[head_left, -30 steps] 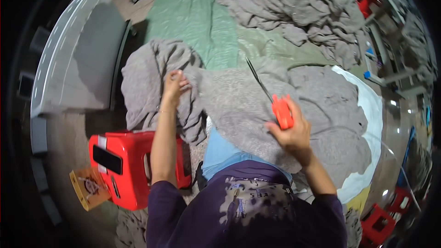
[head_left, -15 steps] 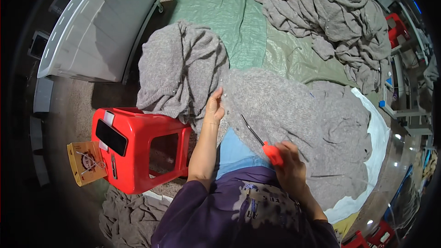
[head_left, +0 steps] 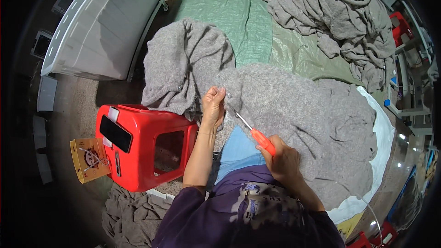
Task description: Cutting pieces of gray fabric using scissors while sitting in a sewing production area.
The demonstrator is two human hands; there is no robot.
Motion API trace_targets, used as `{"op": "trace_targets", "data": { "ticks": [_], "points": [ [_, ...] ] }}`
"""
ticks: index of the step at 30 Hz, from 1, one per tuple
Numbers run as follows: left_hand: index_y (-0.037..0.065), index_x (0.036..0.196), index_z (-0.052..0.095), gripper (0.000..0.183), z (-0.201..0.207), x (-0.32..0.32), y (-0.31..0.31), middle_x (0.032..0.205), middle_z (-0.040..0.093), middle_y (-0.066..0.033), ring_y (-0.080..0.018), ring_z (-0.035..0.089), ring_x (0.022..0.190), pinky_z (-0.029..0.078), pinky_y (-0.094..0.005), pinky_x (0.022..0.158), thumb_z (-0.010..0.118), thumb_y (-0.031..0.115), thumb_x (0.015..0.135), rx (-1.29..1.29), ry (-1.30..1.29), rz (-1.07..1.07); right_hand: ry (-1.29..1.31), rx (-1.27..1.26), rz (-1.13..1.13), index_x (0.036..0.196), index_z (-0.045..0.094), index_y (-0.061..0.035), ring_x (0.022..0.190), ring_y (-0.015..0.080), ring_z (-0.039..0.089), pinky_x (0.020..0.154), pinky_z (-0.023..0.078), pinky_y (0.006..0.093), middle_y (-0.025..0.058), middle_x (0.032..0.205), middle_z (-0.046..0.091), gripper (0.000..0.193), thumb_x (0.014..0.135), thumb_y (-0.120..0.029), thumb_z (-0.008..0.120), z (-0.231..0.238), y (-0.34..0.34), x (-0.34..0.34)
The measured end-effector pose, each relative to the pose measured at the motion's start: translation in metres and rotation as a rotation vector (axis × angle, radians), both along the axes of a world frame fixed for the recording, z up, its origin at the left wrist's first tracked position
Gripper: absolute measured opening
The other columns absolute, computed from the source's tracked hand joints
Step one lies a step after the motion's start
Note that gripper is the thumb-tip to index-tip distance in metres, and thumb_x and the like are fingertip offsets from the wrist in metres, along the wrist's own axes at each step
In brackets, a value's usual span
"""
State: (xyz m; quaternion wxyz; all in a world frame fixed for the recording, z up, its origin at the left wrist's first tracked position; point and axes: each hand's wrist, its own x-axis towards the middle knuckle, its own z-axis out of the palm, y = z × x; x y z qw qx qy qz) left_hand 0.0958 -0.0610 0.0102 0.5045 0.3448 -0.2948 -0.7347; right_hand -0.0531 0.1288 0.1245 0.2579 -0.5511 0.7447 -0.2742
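Observation:
A fuzzy grey knit garment point(head_left: 280, 96) lies over my lap and spreads to the right, with small buttons along its edge. My left hand point(head_left: 213, 105) is closed in a pinch at that edge, beside a button. My right hand point(head_left: 284, 158) grips a slim tool with an orange-red handle point(head_left: 263, 141) and a thin metal shaft. The shaft slants up and left, its tip close to the garment's edge near my left fingers. Whether the tip touches the knit I cannot tell. More grey knit point(head_left: 167, 59) is heaped to the left of my left hand.
A red plastic stool point(head_left: 142, 151) at my left carries a black phone point(head_left: 115, 134) and a small yellow box point(head_left: 89, 158). Beyond it stands a white wheeled bin point(head_left: 101, 32). Grey knits point(head_left: 335, 14) are piled at the far right beside a green sheet point(head_left: 225, 14).
My right hand has brought the tool's tip up and left, nearer my left fingers. My left fingers have curled into a tighter pinch. A thin clear strand now curves at the lower right.

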Motion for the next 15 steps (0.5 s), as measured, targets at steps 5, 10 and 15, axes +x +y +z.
{"op": "trace_targets", "data": {
  "ticks": [5, 10, 15],
  "points": [
    [0.012, 0.078, 0.049, 0.018, 0.0, 0.005, 0.001, 0.069, 0.051, 0.0052, -0.0034, 0.042, 0.051, 0.037, -0.019, 0.047, 0.064, 0.013, 0.088, 0.024, -0.138, -0.004, 0.067, -0.033, -0.063, 0.081, 0.051, -0.0062, 0.058, 0.0361, 0.06, 0.049, 0.044, 0.0422, 0.0148, 0.065, 0.059, 0.023, 0.084, -0.024, 0.066, -0.012, 0.011, -0.002],
    [0.013, 0.078, 0.05, 0.017, -0.003, 0.008, -0.001, 0.072, 0.054, 0.0047, -0.0048, 0.047, 0.054, 0.038, -0.0193, 0.047, 0.062, 0.018, 0.09, 0.054, -0.093, 0.007, 0.075, 0.003, 0.018, 0.08, 0.05, -0.006, 0.057, 0.0358, 0.059, 0.048, 0.044, 0.0412, 0.0143, 0.064, 0.058, 0.023, 0.084, -0.023, 0.065, -0.008, 0.017, -0.006],
    [0.008, 0.092, 0.06, 0.024, -0.034, 0.016, 0.004, 0.082, 0.06, 0.0025, -0.0067, 0.056, 0.071, 0.046, -0.0229, 0.051, 0.054, 0.031, 0.093, 0.438, 0.033, -0.085, 0.079, -0.064, 0.03, 0.084, 0.048, -0.0055, 0.054, 0.0345, 0.057, 0.047, 0.043, 0.0407, 0.0121, 0.065, 0.057, 0.022, 0.083, -0.018, 0.067, -0.019, 0.03, -0.012]
  ]
}}
